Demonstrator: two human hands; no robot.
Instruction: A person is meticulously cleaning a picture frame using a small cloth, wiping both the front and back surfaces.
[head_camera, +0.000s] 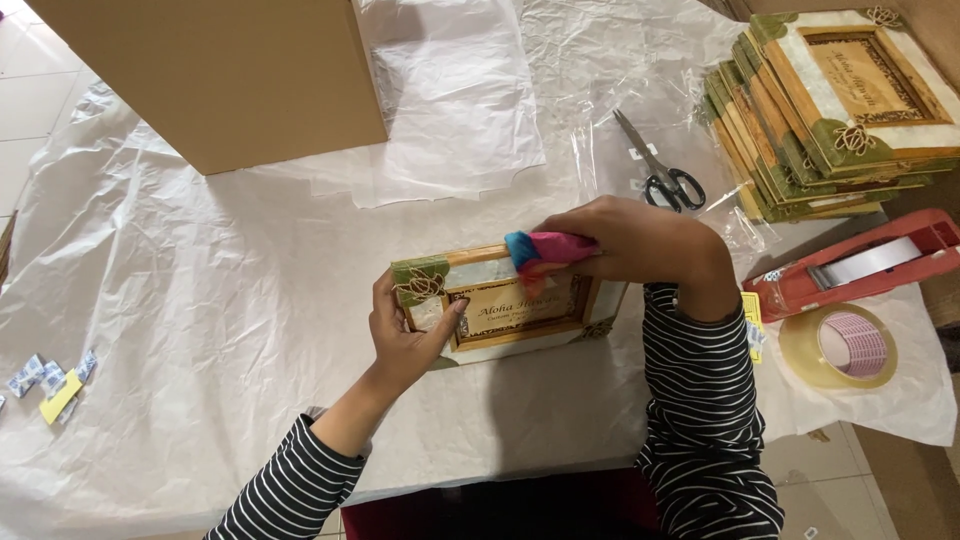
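A small wooden picture frame (505, 315) with green corners and twine knots lies tilted on the white plastic sheet (230, 300) near the table's front edge. My left hand (405, 335) grips its left side, thumb on the glass. My right hand (640, 240) presses a pink and blue cloth (545, 250) against the frame's upper edge. Both sleeves are black and white striped.
A stack of matching frames (830, 110) stands at the back right. Black-handled scissors (660, 170) lie behind my right hand. A red tape dispenser (860, 265) and a tape roll (840, 345) sit at the right. A cardboard box (220, 75) fills the back left. Small packets (50, 380) lie far left.
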